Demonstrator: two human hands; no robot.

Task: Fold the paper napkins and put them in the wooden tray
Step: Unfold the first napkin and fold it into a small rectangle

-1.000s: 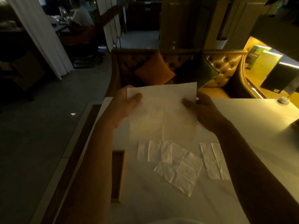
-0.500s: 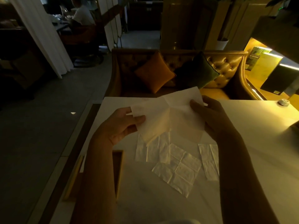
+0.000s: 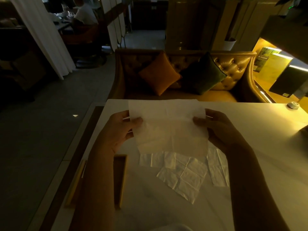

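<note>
Head view: left hand (image 3: 119, 130), right hand (image 3: 221, 129) pinch unfolded napkin (image 3: 170, 129).

Dim lounge, lit from your right.
Past your table (image 3: 266, 139) sits a sofa (image 3: 233, 70) with an orange cushion (image 3: 158, 75) and a green cushion (image 3: 203, 74); a curtain (image 3: 43, 39) hangs left.

Unfolded white napkin (image 3: 170, 127) held spread above creased napkins (image 3: 181, 174) lying flat, wooden tray (image 3: 123, 179) to their left.

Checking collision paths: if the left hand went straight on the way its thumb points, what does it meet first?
Beyond the held napkin it pinches, the left hand points across toward the right hand. It would likely meet that first, though depth is unclear.
</note>
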